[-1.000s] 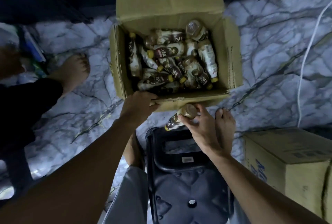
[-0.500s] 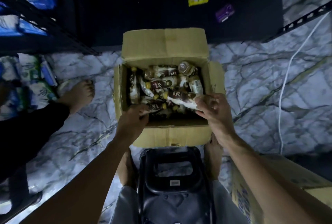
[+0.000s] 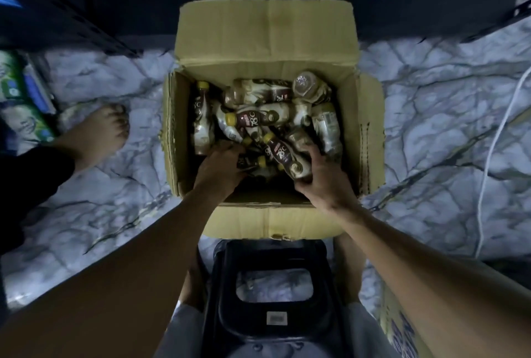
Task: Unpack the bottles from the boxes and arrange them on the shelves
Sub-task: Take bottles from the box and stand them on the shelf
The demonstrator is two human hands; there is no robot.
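Between the two outstretched arms, an open cardboard box (image 3: 264, 41) sits on the marbled floor (image 3: 431, 127), its flaps folded outward. Both hands are down inside it, at the near end of a loose heap of bottles (image 3: 258, 119), brown-and-cream with yellow caps, lying every which way. The right hand (image 3: 319, 173) grips one bottle (image 3: 284, 156) round its lower body, with the cap pointing away toward the far left. The left hand (image 3: 221, 168) is beside it, fingers bent down into the heap. From where I stand I cannot tell whether it has hold of anything, since the fingertips are buried among the bottles.

Behind the hands, just nearer than the box, stands a black plastic stool (image 3: 273, 300), with the person's bare feet on either side of it. Beyond the right forearm a second cardboard box (image 3: 402, 329) shows at the edge, and a white cable (image 3: 488, 185) trails across the floor. Out past the left arm a bare foot (image 3: 97, 133) under a dark trouser leg rests on the marble, near some green packets (image 3: 17, 99) below a black shelf rack (image 3: 57, 21).
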